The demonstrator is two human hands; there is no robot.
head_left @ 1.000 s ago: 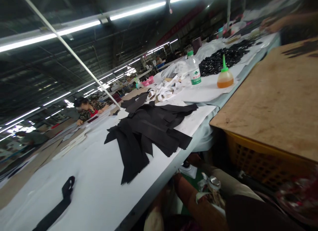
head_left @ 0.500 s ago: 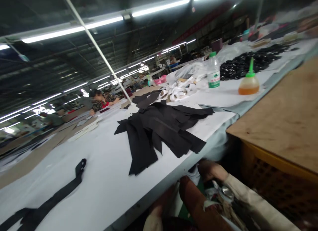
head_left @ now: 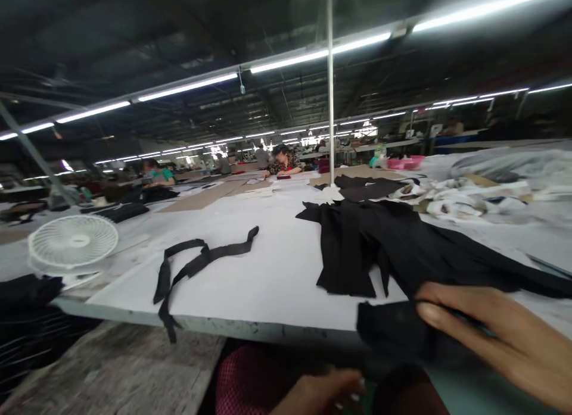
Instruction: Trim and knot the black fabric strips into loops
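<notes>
My right hand (head_left: 487, 328) pinches a black fabric piece (head_left: 393, 323) between thumb and fingers at the table's front edge. The piece hangs over that edge, its lower part dark and hard to make out. Just behind lies a spread pile of black fabric strips (head_left: 375, 236) on the white-covered table (head_left: 268, 284). Low in the view, below the edge, is my left hand (head_left: 322, 394), cut off and smeared by motion; whether it holds anything is unclear. A long joined black strip (head_left: 196, 263) lies bent on the table to the left, one end over the edge.
A white fan (head_left: 74, 242) stands on the left, near dark cloth. A pole (head_left: 330, 105) rises behind the pile. White scraps (head_left: 469, 197) and a pink basin (head_left: 406, 162) are at the right back. Co-workers (head_left: 285, 162) sit across the tables. A worn board (head_left: 116, 367) lies front left.
The view has swung left and levelled. My right hand has come up from below the table edge and now grips a black fabric piece. My left hand stays low.
</notes>
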